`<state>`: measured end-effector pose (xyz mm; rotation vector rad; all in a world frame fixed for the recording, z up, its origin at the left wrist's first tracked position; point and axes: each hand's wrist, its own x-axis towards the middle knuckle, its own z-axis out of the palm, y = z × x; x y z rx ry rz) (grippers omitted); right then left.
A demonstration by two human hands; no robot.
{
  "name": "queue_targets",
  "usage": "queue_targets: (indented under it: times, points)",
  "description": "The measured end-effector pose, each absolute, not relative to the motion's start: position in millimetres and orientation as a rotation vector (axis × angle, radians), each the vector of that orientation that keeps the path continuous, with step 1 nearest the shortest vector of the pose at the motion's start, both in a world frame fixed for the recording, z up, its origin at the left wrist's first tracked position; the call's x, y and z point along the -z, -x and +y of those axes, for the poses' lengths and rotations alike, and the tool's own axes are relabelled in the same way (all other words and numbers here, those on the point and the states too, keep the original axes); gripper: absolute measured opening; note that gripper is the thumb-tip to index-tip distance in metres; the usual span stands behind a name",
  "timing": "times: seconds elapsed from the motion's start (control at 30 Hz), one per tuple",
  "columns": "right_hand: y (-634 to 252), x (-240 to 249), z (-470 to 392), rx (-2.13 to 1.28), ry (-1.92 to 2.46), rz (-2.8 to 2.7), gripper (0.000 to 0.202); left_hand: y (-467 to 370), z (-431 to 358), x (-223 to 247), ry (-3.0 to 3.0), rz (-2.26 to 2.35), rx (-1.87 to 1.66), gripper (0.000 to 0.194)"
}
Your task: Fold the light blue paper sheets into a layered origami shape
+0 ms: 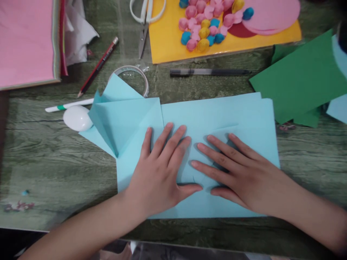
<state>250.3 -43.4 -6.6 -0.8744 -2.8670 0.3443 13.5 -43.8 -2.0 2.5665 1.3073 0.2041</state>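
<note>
The left hand (159, 177) lies palm down on light blue paper (211, 112), fingers spread open and gripping nothing. The right hand (241, 177) comes in from the near right, also palm down over the same paper, its fingers open, slightly apart and empty; whether its palm presses on the paper cannot be told. The two thumbs point towards each other, near but apart.

The light blue paper lies on the bench (54, 155), close to its near edge, with more than one layer showing at the far right corner. On its left end sits a folded blue piece (121, 122) with a flap standing up.

Just left of that piece are a white oval thing (77, 118) and a white stick (54, 109) with a green band. Beyond it lie a roll of tape (147, 86), partly covered, and a red and black pencil (99, 65). A dark pen (206, 72) lies on the far side of the blue paper. Farther off, scissors (142, 39) lie beside a yellow sheet (165, 43) carrying small pink, yellow and blue pieces (204, 33) and pink ovals (273, 14). Green paper (298, 79) lies to the far right, and a stack of coloured sheets (27, 39) to the far left.
</note>
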Motion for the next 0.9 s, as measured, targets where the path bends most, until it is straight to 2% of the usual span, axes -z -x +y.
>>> queue_targets:
  times: [0.13, 0.37, 0.9]
  points:
    - [-250.9, 6.8, -44.2, -0.344, 0.875, -2.861, 0.055, -12.1, -43.9, 0.9, -2.559, 1.292, -0.197, 0.085]
    - [-252.3, 6.1, -44.5, -0.363, 0.883, -2.866, 0.056, -13.8, -42.7, 1.3, -2.555, 1.317, -0.193, 0.068]
    - [-251.1, 7.5, -43.0, -0.372, 0.881, -2.862, 0.057, -13.5, -43.2, 1.6, -2.560, 1.320, -0.191, 0.076]
